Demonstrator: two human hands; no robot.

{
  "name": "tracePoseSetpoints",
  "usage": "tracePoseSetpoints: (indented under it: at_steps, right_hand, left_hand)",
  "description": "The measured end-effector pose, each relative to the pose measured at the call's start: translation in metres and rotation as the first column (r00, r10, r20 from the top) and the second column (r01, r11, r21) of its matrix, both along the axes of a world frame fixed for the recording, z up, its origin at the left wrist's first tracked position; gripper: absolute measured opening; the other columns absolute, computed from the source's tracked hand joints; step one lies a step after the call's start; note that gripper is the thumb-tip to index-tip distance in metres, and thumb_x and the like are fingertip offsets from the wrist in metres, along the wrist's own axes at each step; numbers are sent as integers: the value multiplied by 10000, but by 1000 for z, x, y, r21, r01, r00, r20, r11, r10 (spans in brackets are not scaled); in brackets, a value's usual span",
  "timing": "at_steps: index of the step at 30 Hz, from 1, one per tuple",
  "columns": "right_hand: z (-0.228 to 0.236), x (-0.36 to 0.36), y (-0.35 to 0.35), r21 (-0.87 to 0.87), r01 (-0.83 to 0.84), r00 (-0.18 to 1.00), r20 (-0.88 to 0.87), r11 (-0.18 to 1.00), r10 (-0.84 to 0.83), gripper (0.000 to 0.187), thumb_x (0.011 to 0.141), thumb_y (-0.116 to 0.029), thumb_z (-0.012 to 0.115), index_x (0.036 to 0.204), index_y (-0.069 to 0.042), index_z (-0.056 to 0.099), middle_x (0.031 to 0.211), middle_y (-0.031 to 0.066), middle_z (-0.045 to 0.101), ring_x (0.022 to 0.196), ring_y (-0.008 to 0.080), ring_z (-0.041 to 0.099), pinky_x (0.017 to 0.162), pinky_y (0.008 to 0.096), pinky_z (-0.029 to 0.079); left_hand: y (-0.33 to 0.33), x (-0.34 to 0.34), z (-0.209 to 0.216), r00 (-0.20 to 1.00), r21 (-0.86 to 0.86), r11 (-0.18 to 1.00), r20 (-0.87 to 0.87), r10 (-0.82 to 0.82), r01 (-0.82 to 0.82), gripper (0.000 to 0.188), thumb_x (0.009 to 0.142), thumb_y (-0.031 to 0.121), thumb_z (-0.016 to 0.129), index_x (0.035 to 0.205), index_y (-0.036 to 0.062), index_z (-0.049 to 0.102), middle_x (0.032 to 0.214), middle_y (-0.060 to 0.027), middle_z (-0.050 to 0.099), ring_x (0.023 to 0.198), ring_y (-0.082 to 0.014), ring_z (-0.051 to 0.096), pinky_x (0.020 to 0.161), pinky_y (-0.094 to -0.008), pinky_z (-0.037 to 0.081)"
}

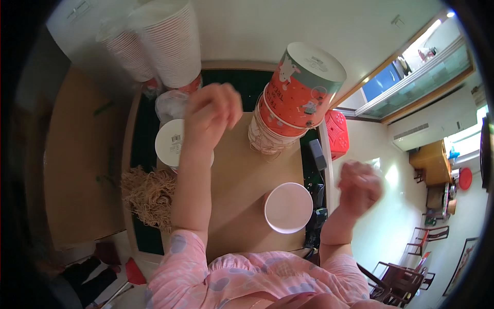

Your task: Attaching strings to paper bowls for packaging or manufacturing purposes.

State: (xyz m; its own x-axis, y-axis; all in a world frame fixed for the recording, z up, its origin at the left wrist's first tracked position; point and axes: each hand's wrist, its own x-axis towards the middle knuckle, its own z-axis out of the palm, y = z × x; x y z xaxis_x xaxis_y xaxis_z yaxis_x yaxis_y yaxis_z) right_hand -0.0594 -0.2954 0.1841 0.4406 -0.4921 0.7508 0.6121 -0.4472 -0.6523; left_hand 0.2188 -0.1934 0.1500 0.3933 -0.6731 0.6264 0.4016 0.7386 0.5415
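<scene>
My left hand (215, 110) is raised over the far left part of the brown board (226, 190), its fingers curled and somewhat blurred. Out past the right table edge hangs my right hand (360, 186), closed like a fist and smeared. What either might grip is hidden. One paper bucket (289, 208) stands mouth up at the near right of the board, showing its white inside. Another paper bucket (170, 141) is bottom up beside my left forearm. A stack of red and green paper buckets (303, 87), bottoms up, has cords gathered round its lower part.
A heap of tan cords (149, 195) lies at the left edge. Tall nested white buckets (172, 46) in clear plastic rise at the back left. A grey box-shaped object (317, 154) sits by the right edge, near a red stool (336, 134). Large cardboard (85, 165) stands left.
</scene>
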Motion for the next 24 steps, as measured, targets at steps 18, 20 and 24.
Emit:
tracePoseSetpoints:
  at_steps: [18, 20, 24]
  right_hand:
    - [-47, 37, -52, -520, 462, 619, -391, 719, -681, 419, 794, 65, 452, 1166, -73, 584, 1170, 173, 581, 1048, 353, 572, 814, 388, 490]
    - [-81, -5, -54, -481, 416, 488, -598, 772, -636, 311, 819, -26, 536, 1120, -57, 607, 1110, 163, 605, 1015, 326, 591, 842, 379, 483]
    - [-174, -83, -44, -634, 263, 278, -672, 727, -687, 367, 818, -153, 647, 1167, -59, 582, 1005, 169, 637, 921, 298, 624, 839, 371, 482]
  left_hand:
    - [196, -150, 89, 599, -240, 585, 574, -558, 774, 158, 879, 101, 534, 764, 5, 587, 803, -145, 603, 685, -289, 593, 614, -346, 479]
    - [202, -166, 80, 539, -204, 523, 551, -637, 827, 159, 882, 104, 532, 758, 15, 577, 789, -132, 590, 676, -282, 585, 603, -348, 470]
    - [245, -212, 76, 465, -104, 477, 476, -746, 873, 164, 889, 111, 527, 746, 35, 557, 762, -106, 564, 657, -268, 569, 581, -353, 451]
